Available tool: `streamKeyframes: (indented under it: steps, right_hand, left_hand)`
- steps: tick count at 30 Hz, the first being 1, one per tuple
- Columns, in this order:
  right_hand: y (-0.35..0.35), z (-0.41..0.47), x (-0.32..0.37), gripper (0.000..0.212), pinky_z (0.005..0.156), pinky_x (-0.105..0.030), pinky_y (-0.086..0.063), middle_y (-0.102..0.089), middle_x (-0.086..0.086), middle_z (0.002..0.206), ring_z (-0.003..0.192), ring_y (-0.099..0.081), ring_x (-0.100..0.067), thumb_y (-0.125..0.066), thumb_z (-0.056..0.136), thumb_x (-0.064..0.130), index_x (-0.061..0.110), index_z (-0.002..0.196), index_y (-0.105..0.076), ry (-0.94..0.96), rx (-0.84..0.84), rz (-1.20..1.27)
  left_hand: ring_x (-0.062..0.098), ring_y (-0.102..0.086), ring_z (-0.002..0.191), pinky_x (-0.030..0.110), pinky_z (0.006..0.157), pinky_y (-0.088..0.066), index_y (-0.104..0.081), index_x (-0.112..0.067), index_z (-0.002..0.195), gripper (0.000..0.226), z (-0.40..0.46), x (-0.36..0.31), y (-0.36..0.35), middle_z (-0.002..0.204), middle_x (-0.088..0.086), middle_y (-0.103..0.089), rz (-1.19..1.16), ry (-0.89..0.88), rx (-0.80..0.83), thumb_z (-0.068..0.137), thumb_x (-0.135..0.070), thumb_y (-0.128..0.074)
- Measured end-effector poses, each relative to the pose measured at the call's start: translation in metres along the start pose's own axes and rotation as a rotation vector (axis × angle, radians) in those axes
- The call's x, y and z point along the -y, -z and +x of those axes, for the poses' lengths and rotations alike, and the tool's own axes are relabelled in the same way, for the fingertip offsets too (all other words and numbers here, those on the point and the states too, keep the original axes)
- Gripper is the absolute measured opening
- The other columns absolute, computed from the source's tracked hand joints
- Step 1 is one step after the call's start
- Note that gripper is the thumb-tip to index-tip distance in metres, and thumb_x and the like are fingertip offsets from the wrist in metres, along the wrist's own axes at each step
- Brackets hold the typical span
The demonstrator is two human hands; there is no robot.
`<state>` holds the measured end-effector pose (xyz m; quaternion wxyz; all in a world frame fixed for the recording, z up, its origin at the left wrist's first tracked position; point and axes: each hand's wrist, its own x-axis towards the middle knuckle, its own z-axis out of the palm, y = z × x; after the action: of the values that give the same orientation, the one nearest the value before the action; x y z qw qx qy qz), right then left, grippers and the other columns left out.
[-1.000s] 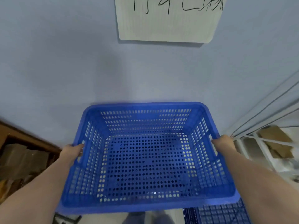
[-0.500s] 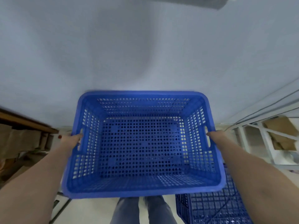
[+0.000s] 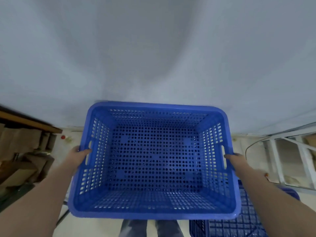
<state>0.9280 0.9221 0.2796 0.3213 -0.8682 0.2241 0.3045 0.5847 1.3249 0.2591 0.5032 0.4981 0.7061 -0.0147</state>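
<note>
Pale grey wall (image 3: 153, 48), light floor (image 3: 95, 226) below. Blue perforated basket (image 3: 171, 215), empty, held in mid-air before wall; left hand (image 3: 80, 152) and right hand (image 3: 235, 158) at side handles, fingers gripping rim. Step: carrying. Next, probably: level lowering onto second blue basket (image 3: 239, 226), lower right.

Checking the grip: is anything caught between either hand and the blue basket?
Nothing visible. The left hand and the right hand each hold the basket directly at its side handle slots. The basket is empty. A second crate lies lower at the right, apart from both hands.
</note>
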Motion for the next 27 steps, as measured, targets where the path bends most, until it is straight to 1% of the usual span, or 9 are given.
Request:
streamKeyframes:
  steps: [3,4,7,9,12,16,19,24,27]
  right_hand:
    - [-0.01,0.013,-0.018,0.048,0.095,-0.057,-0.046,-0.055,-0.024,0.11,0.097,-0.056,-0.041,-0.059,0.091,0.006,-0.009,0.133,-0.044,-0.018,-0.018,0.011]
    - [-0.014,0.014,-0.023,0.045,0.09,-0.055,-0.048,-0.053,-0.021,0.103,0.089,-0.054,-0.037,-0.058,0.092,0.007,-0.009,0.132,-0.044,-0.009,-0.027,0.01]
    - [-0.026,0.015,-0.026,0.037,0.07,-0.041,-0.041,-0.048,-0.014,0.079,0.066,-0.046,-0.028,-0.054,0.093,0.008,-0.004,0.127,-0.045,0.002,-0.095,0.007]
    - [-0.03,0.016,-0.023,0.033,0.066,-0.039,-0.037,-0.043,-0.011,0.071,0.059,-0.04,-0.025,-0.051,0.093,0.009,-0.002,0.124,-0.047,-0.006,-0.142,0.006]
    - [-0.031,0.02,-0.023,0.033,0.069,-0.041,-0.037,-0.046,-0.016,0.078,0.071,-0.044,-0.029,-0.048,0.093,0.01,-0.005,0.123,-0.046,-0.023,-0.157,-0.011]
    - [-0.029,0.021,-0.023,0.033,0.072,-0.04,-0.04,-0.044,-0.009,0.073,0.081,-0.049,-0.032,-0.052,0.093,0.011,0.0,0.124,-0.047,-0.005,-0.146,-0.022]
    - [-0.026,0.026,-0.023,0.039,0.073,-0.041,-0.042,-0.052,-0.015,0.087,0.084,-0.051,-0.033,-0.053,0.093,0.014,-0.003,0.128,-0.047,-0.007,-0.139,-0.001]
    - [-0.024,0.029,-0.021,0.043,0.078,-0.043,-0.044,-0.051,-0.015,0.102,0.088,-0.05,-0.032,-0.054,0.094,0.015,-0.003,0.132,-0.046,0.005,-0.135,0.029]
    - [-0.024,0.029,-0.025,0.044,0.088,-0.049,-0.046,-0.054,-0.017,0.111,0.09,-0.05,-0.031,-0.055,0.093,0.014,-0.001,0.134,-0.045,0.009,-0.119,0.044]
  left_hand:
    - [0.039,-0.06,0.083,0.035,0.057,-0.058,-0.046,-0.01,0.128,0.041,0.01,0.011,-0.001,0.111,0.018,-0.058,-0.064,0.013,0.024,0.09,-0.011,-0.062]
    - [0.033,-0.058,0.077,0.035,0.054,-0.057,-0.046,-0.01,0.126,0.037,0.013,0.014,-0.001,0.107,0.016,-0.057,-0.074,0.005,0.038,0.092,-0.011,-0.06]
    - [0.03,-0.055,0.093,0.052,0.086,-0.05,-0.043,-0.006,0.132,0.039,0.017,0.02,-0.001,0.114,0.014,-0.053,-0.055,-0.052,0.052,0.095,-0.012,-0.054]
    - [0.026,-0.052,0.103,0.055,0.094,-0.046,-0.042,-0.004,0.133,0.037,0.018,0.021,-0.002,0.116,0.013,-0.052,-0.057,-0.086,0.047,0.097,-0.012,-0.05]
    - [0.025,-0.05,0.103,0.053,0.094,-0.045,-0.041,-0.003,0.132,0.035,0.015,0.021,-0.007,0.115,0.011,-0.05,-0.068,-0.097,0.035,0.099,-0.011,-0.046]
    - [0.024,-0.051,0.095,0.044,0.088,-0.044,-0.043,-0.008,0.127,0.027,0.013,0.015,-0.012,0.109,0.009,-0.051,-0.082,-0.092,0.014,0.099,-0.009,-0.045]
    - [0.025,-0.051,0.093,0.042,0.086,-0.043,-0.043,-0.009,0.129,0.03,0.014,0.012,-0.014,0.096,0.004,-0.052,-0.121,-0.092,0.029,0.099,-0.01,-0.045]
    - [0.025,-0.049,0.103,0.043,0.086,-0.044,-0.04,-0.014,0.115,0.017,0.011,0.018,-0.013,0.115,0.009,-0.048,-0.141,-0.087,0.044,0.1,-0.009,-0.043]
    - [0.025,-0.052,0.099,0.042,0.078,-0.047,-0.039,-0.014,0.112,0.015,0.009,0.024,-0.01,0.114,0.01,-0.048,-0.125,-0.117,0.05,0.1,-0.007,-0.043]
